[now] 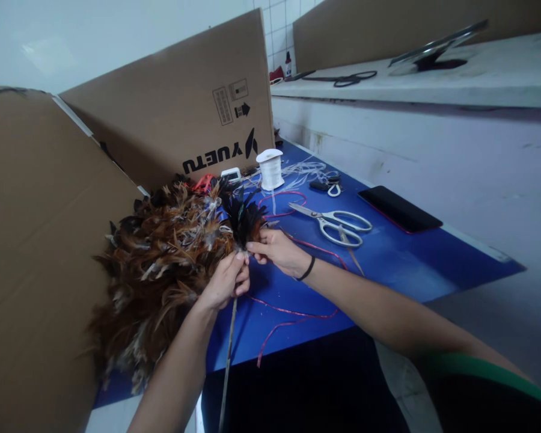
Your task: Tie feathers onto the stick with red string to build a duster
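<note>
My left hand (225,281) is closed around a thin stick (228,361) that runs down toward the near edge. A small tuft of dark feathers (243,219) stands at the stick's top. My right hand (277,249) pinches at the base of that tuft, fingers pressed together, with a black band on the wrist. A big pile of brown and black feathers (162,264) lies just left of both hands on the blue mat (388,264).
Silver scissors (338,224) lie right of my hands, a white thread spool (271,169) behind them, and a black phone (399,208) farther right. Red cord (293,313) trails over the mat. Cardboard walls (40,240) close the left and back. A raised ledge (433,78) holds more scissors.
</note>
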Motion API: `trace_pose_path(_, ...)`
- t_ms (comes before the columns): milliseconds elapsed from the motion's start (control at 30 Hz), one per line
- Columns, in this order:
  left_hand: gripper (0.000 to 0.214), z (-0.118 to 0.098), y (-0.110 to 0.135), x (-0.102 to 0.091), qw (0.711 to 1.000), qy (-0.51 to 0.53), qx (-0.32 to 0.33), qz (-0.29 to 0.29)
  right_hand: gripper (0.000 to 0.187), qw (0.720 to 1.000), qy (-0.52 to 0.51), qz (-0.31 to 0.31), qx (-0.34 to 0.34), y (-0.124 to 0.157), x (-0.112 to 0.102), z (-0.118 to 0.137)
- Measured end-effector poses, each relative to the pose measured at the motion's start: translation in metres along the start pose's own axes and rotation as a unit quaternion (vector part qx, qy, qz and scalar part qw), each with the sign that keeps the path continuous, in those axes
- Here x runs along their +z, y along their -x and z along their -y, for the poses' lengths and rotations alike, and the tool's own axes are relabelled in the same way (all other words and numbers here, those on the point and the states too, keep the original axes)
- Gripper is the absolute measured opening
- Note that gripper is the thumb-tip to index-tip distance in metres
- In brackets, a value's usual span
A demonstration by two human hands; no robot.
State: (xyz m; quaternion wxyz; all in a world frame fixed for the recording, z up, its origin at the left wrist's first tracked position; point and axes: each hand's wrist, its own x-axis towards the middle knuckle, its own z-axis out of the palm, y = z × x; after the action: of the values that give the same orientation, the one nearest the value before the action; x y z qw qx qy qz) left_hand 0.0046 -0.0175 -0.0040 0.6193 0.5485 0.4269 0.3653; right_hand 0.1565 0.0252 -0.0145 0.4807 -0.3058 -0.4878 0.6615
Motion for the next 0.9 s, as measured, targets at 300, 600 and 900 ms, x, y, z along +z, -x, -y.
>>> trace_pose_path(300, 0.034, 0.004, -0.001, -0.001, 1.0, -0.023, -0.001, -0.007, 0.034, 0.999, -0.035, 0.003, 0.036, 0.0, 0.003, -0.001)
trace_pose_path(600, 0.04, 0.012, -0.002, 0.004, 0.995, -0.079, 0.003, -0.058, 0.034, 0.994, -0.027, 0.058, 0.088, 0.003, 0.001, 0.006)
trace_pose_path(900, 0.041, 0.015, 0.0, 0.01, 0.994, -0.091, -0.002, -0.054, 0.036, 0.997, 0.063, -0.014, 0.048, 0.002, 0.01, -0.002)
